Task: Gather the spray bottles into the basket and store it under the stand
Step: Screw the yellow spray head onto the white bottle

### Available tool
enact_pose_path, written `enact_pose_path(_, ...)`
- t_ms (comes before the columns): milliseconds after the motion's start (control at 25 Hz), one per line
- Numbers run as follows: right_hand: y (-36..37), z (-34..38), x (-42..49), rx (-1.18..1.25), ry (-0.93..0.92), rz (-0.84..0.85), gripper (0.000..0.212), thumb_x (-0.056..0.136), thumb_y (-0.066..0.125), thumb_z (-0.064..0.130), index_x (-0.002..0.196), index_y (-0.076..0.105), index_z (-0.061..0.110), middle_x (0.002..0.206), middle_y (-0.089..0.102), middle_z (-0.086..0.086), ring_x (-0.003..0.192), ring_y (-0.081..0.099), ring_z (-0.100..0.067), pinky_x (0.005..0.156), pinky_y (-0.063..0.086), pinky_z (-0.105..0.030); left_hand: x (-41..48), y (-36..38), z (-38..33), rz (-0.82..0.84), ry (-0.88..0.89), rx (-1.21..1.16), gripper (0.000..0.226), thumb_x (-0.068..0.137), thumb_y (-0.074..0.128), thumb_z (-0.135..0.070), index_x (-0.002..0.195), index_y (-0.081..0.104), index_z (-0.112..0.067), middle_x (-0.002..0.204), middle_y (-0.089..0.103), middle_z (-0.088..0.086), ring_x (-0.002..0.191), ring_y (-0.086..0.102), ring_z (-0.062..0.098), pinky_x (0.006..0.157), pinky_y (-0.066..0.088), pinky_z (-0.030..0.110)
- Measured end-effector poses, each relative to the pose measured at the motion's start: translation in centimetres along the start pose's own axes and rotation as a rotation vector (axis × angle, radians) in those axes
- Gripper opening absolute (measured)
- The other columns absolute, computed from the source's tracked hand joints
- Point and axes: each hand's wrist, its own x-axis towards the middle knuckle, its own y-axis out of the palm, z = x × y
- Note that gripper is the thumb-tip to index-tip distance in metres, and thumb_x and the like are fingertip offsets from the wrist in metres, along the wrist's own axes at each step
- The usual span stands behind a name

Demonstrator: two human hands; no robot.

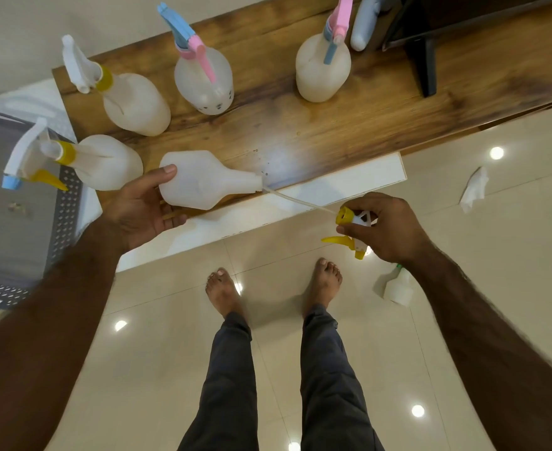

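Note:
My left hand (144, 206) grips a white headless bottle (206, 180), tipped on its side over the stand's front edge, neck pointing right. My right hand (385, 229) holds its yellow and white spray head (352, 232); the dip tube (297, 200) still reaches into the neck. On the wooden stand (300, 131) stand a yellow-collared spray bottle (128, 99), a pink and blue one (203, 76) and another pink and blue one (323, 66). One more yellow-triggered spray bottle (99, 161) sits at the stand's left end. The grey perforated basket (66, 216) is on the left.
A small white bottle (398, 288) lies on the tiled floor beside my right arm, and a crumpled tissue (473, 190) lies further right. A black monitor foot (429, 60) and a pale blue-grey bottle (365, 21) stand at the stand's back right. My bare feet are below.

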Motion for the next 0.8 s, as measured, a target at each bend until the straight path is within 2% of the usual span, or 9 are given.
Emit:
enact_pose_path(160, 0.3, 1.6, 1.0, -0.009, -0.049, 0.057, 0.029, 0.078, 0.085, 0.032, 0.103, 0.077, 0.019, 0.094, 0.071, -0.002, 0.085, 0.064, -0.023, 0.078, 0.056, -0.050, 0.1, 1.1, -0.4, 0.106, -0.045, 0.096, 0.100, 0.048, 0.100, -0.053, 0.136, 0.063, -0.024, 0.115, 0.070, 0.002, 0.091, 0.074, 0.017, 0.074, 0.065, 0.032)
enact_pose_path(240, 0.7, 3.0, 1.8, 0.020, -0.095, 0.093, 0.029, 0.078, 0.084, 0.032, 0.103, 0.077, 0.019, 0.093, 0.070, 0.000, 0.084, 0.063, -0.020, 0.078, 0.056, -0.046, 0.3, 2.1, -0.4, 0.152, -0.050, 0.146, 0.112, 0.042, 0.100, -0.057, 0.141, 0.062, -0.024, 0.119, 0.069, 0.003, 0.096, 0.072, 0.018, 0.076, 0.065, 0.032)
enact_pose_path(360, 1.7, 5.0, 3.0, 0.009, -0.143, 0.135, 0.030, 0.077, 0.084, 0.035, 0.102, 0.078, 0.020, 0.090, 0.068, 0.005, 0.081, 0.060, -0.014, 0.074, 0.051, -0.036, 0.4, 3.9, 0.0, 0.182, -0.046, 0.181, 0.099, 0.048, 0.099, -0.054, 0.136, 0.064, -0.027, 0.126, 0.066, 0.005, 0.110, 0.067, 0.024, 0.076, 0.065, 0.032)
enact_pose_path(520, 1.9, 5.8, 4.0, 0.024, -0.122, 0.178, 0.029, 0.075, 0.086, 0.034, 0.100, 0.078, 0.021, 0.078, 0.060, 0.019, 0.070, 0.054, -0.006, 0.067, 0.042, -0.023, 0.4, 4.4, 0.2, 0.153, -0.012, 0.123, 0.092, 0.052, 0.098, -0.053, 0.134, 0.065, -0.028, 0.124, 0.067, 0.003, 0.106, 0.068, 0.022, 0.076, 0.065, 0.033)
enact_pose_path(560, 1.8, 5.9, 4.1, 0.031, -0.121, 0.179, 0.028, 0.076, 0.086, 0.034, 0.099, 0.078, 0.021, 0.077, 0.058, 0.021, 0.069, 0.054, -0.004, 0.065, 0.039, -0.020, 0.3, 4.5, 0.3, 0.156, -0.013, 0.110, 0.077, 0.064, 0.094, -0.048, 0.133, 0.065, -0.029, 0.125, 0.066, 0.003, 0.110, 0.067, 0.024, 0.077, 0.065, 0.033)
enact_pose_path(640, 1.6, 5.9, 4.4, 0.041, -0.129, 0.177, 0.026, 0.076, 0.086, 0.034, 0.099, 0.079, 0.022, 0.077, 0.058, 0.021, 0.068, 0.054, -0.003, 0.063, 0.036, -0.017, 0.3, 4.7, 0.4, 0.162, -0.008, 0.081, 0.048, 0.085, 0.073, -0.035, 0.132, 0.066, -0.032, 0.129, 0.065, 0.004, 0.117, 0.063, 0.028, 0.080, 0.065, 0.034)
enact_pose_path(800, 1.2, 5.9, 4.6, 0.062, -0.095, 0.254, 0.027, 0.076, 0.087, 0.028, 0.100, 0.080, 0.018, 0.081, 0.062, 0.019, 0.069, 0.055, -0.004, 0.064, 0.040, -0.018, 0.1, 4.5, 0.6, 0.271, -0.007, 0.041, 0.047, 0.089, 0.054, -0.015, 0.133, 0.065, -0.028, 0.139, 0.059, 0.007, 0.126, 0.062, 0.036, 0.089, 0.064, 0.041)
